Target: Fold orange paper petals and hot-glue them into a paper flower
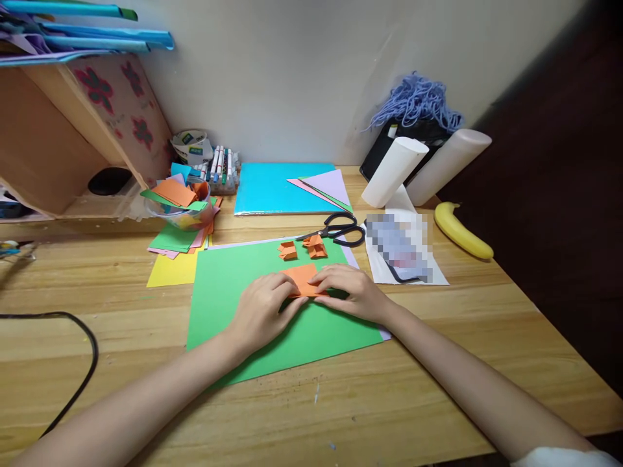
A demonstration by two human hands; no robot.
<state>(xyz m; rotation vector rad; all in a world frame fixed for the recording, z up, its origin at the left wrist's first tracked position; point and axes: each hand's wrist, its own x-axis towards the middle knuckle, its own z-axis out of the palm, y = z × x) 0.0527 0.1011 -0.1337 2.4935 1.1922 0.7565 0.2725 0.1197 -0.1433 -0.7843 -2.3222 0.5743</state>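
Observation:
A small sheet of orange paper (304,279) lies on a large green sheet (272,350), its near edge toward me. My left hand (265,301) grips its left side between thumb and fingers. On the right side, my right hand (348,290) has its fingers bent over the paper and its thumb at the near edge. Just beyond the hands sit two folded orange paper pieces (288,251) on the green sheet. Black-handled scissors (341,227) rest past them, the blades pointing left.
Paper scraps fill a clear tub (182,214) at the left. Markers (222,165) and a blue pack (272,188) stand or lie by the wall. To the right are a blurred phone-like object (399,250), a banana (462,230) and a white roll (396,172). A black cable (92,344) curves left.

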